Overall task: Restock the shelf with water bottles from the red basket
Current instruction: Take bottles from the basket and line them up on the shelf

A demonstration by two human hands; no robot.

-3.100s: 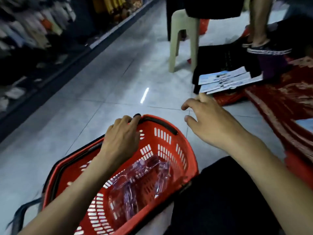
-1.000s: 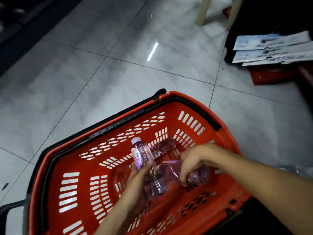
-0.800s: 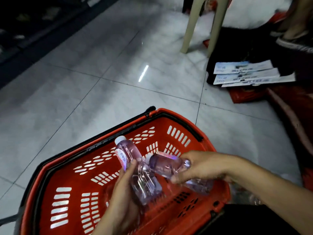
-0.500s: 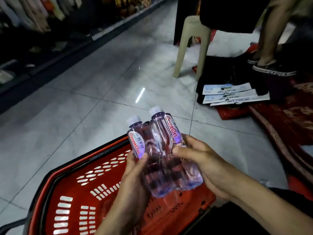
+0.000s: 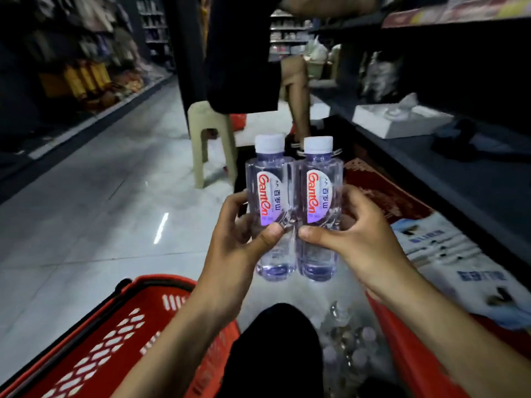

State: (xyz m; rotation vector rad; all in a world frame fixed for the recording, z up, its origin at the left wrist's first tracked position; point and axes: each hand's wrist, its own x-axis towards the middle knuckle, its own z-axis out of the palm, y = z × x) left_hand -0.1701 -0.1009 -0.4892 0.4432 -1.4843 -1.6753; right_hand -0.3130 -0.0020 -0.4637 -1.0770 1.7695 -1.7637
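Two clear water bottles with white caps and red-lettered labels stand upright side by side in the air at mid frame. My left hand grips the left bottle, thumb on its front. My right hand grips the right bottle the same way. The red basket lies on the floor at the lower left, below my left forearm. The dark shelf runs along the right side.
A beige plastic stool and a person's legs stand straight ahead in the aisle. A white box lies on the right shelf. Several more bottles lie by my knee. Printed white bags lie at right. Tiled floor stretches to the left.
Both hands took the two bottles out of the basket and lifted them upright, higher and toward the right. The view has tilted up to the aisle and shelf.
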